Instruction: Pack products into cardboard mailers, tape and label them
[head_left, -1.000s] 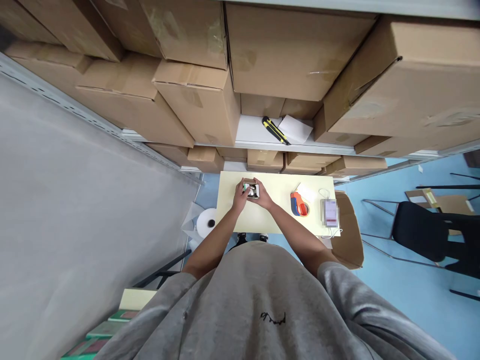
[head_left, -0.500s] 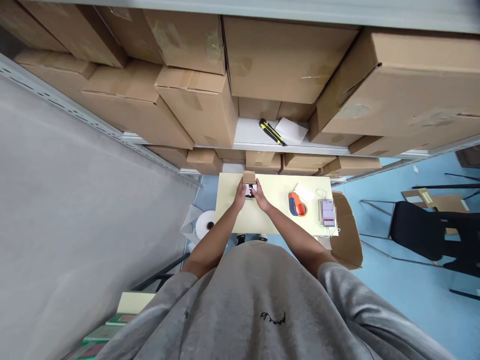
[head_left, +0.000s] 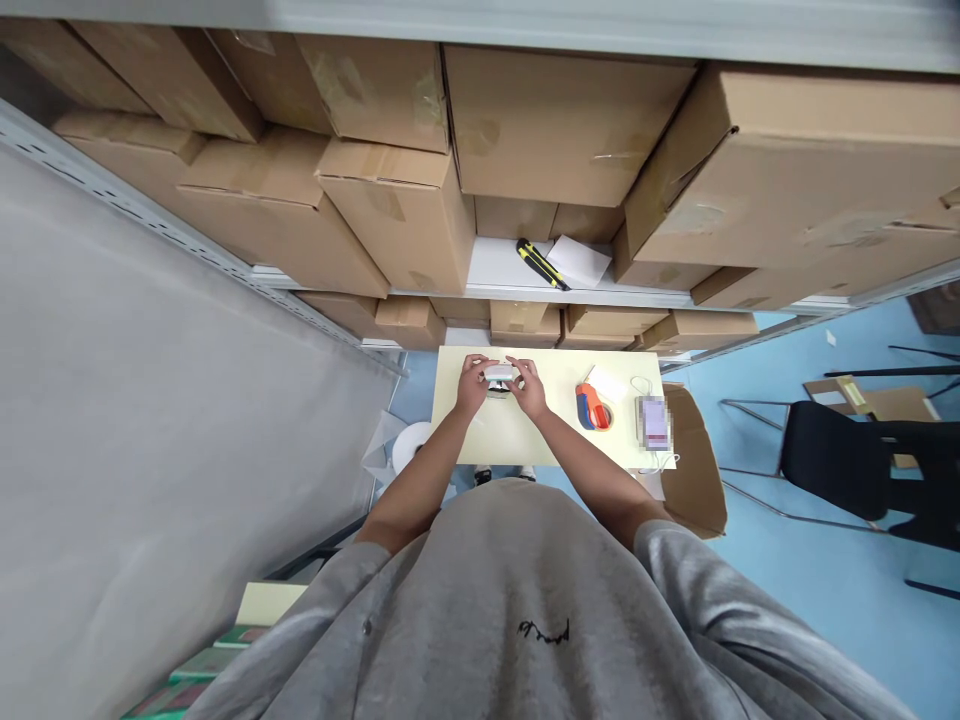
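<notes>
Both my hands meet over the far middle of a pale yellow table [head_left: 510, 440]. My left hand [head_left: 471, 384] and my right hand [head_left: 531, 388] are closed around a small white and grey box [head_left: 500, 376] held between them just above the tabletop. The fingers of both hands curl over its ends. What is inside the small box is hidden.
An orange and blue tape dispenser [head_left: 594, 406], a white card [head_left: 609, 383] and a phone with a white cable [head_left: 653, 422] lie on the table's right. Shelves of cardboard boxes [head_left: 405, 220] stand behind, with a yellow utility knife [head_left: 538, 263]. A white roll [head_left: 411, 446] sits on the floor left.
The brown flap that stood up at the far side of the small box half a second ago is down now. My hands have spread to its two ends.
</notes>
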